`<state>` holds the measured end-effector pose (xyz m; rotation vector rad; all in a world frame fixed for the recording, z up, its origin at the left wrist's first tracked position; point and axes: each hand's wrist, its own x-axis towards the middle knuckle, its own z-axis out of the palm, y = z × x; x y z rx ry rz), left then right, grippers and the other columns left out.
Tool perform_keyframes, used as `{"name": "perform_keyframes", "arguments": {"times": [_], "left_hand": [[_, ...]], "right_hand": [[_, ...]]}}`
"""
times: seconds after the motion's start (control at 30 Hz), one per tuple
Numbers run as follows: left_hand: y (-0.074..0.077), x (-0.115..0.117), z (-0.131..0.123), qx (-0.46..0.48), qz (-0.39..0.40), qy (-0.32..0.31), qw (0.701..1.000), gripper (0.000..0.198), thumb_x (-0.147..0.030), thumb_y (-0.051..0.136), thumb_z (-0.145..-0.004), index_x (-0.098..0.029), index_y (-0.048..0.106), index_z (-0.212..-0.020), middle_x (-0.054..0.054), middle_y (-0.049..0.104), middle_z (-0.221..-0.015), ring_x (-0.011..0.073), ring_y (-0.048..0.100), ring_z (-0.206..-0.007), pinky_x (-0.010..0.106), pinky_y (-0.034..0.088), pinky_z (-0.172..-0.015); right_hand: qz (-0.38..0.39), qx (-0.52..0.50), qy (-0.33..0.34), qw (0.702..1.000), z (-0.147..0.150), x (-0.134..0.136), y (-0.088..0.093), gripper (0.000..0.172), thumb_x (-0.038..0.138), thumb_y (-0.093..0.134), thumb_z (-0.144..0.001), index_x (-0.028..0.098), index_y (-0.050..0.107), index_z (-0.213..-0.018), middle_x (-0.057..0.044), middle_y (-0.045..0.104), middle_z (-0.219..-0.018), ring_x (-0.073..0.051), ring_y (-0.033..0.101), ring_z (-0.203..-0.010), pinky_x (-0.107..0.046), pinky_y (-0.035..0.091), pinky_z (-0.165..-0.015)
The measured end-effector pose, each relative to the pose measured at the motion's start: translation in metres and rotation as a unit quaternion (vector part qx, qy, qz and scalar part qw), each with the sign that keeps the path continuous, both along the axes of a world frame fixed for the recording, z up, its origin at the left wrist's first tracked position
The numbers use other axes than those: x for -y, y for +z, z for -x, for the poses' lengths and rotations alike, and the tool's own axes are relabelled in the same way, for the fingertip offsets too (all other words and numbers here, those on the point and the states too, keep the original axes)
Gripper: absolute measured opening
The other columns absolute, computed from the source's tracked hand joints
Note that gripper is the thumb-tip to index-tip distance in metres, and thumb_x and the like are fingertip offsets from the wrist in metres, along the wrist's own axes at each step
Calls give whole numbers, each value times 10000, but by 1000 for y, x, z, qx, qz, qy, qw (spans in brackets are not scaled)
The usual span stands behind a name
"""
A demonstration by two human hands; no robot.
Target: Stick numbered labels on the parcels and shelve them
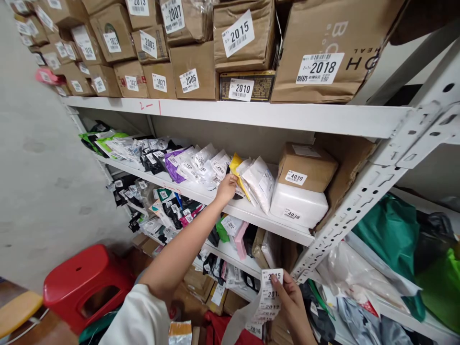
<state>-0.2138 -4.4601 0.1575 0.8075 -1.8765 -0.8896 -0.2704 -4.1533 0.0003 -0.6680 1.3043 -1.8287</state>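
Note:
My left hand (226,188) reaches onto the middle shelf, its fingers closed at the edge of a yellow mailer bag (237,165). White mailer bags (261,179) lean just right of it, and labelled bags, one marked 2009 (220,165), stand to its left. Low in front, my right hand (293,302) pinches a long strip of printed number labels (268,306) between thumb and fingers. The top label reads 2015, partly under the thumb, and the strip's backing curls down to the left.
Cardboard boxes (192,67) fill the upper shelf. A brown box (307,165) labelled 4039 sits on a white package (298,203) labelled 4038. A perforated upright (373,167) stands right. A red stool (86,287) is lower left; more parcels (170,211) crowd the lower shelves.

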Motion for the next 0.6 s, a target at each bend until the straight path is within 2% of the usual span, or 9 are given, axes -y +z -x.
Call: {"name": "perform_keyframes", "arguments": {"times": [0.07, 0.13, 0.2, 0.3, 0.43, 0.53, 0.6], "left_hand": [[8, 14, 1, 20, 1, -45, 999, 370, 28, 385, -718, -188, 583, -944, 26, 696, -953, 148, 669, -898, 284, 513, -830], [16, 20, 2, 39, 14, -66, 997, 313, 14, 405, -725, -193, 598, -857, 13, 700, -912, 147, 667, -876, 267, 508, -811], [24, 16, 2, 57, 36, -71, 995, 274, -2, 431, -729, -201, 599, -816, 15, 697, -899, 162, 659, -874, 280, 497, -821], [30, -3, 1, 77, 71, -61, 993, 263, -28, 458, -743, -211, 583, -884, 45, 689, -906, 211, 647, -889, 335, 483, -837], [27, -34, 4, 117, 104, -24, 987, 324, -87, 463, -782, -173, 499, -1092, 122, 674, -895, 282, 644, -863, 396, 488, -791], [19, -47, 7, 141, 123, -7, 982, 395, -93, 466, -777, -140, 432, -1168, 160, 660, -975, 278, 631, -924, 372, 495, -798], [13, -47, 5, 140, 136, -17, 981, 421, -87, 466, -772, -135, 421, -1188, 166, 649, -1026, 266, 618, -977, 361, 491, -838]], "right_hand": [[5, 4, 5, 1000, -3, 3, 0, 316, 435, 801, -705, 186, 637, -810, 7, 582, -636, -107, 490, -521, -194, 378, -473], [6, 9, 6, 1000, -5, 5, -1, 314, 439, 801, -706, 190, 639, -808, 9, 581, -628, -103, 487, -510, -191, 371, -466], [4, 11, 5, 1000, -7, 7, -3, 312, 440, 802, -703, 193, 640, -801, 10, 576, -621, -102, 485, -503, -191, 370, -461], [-2, 13, 4, 1000, -10, 11, -7, 311, 441, 807, -694, 194, 642, -787, 13, 559, -602, -100, 470, -483, -196, 367, -451], [-2, 5, 7, 1000, -14, 17, -10, 304, 432, 803, -703, 198, 659, -835, 3, 574, -644, -108, 484, -515, -210, 402, -488], [-3, -10, 24, 1000, -17, 23, -12, 278, 422, 788, -729, 199, 663, -837, -5, 575, -652, -111, 484, -526, -217, 411, -503], [-2, -21, 28, 999, -18, 26, -12, 268, 426, 773, -745, 198, 667, -840, -16, 583, -653, -118, 486, -522, -218, 399, -485]]}}
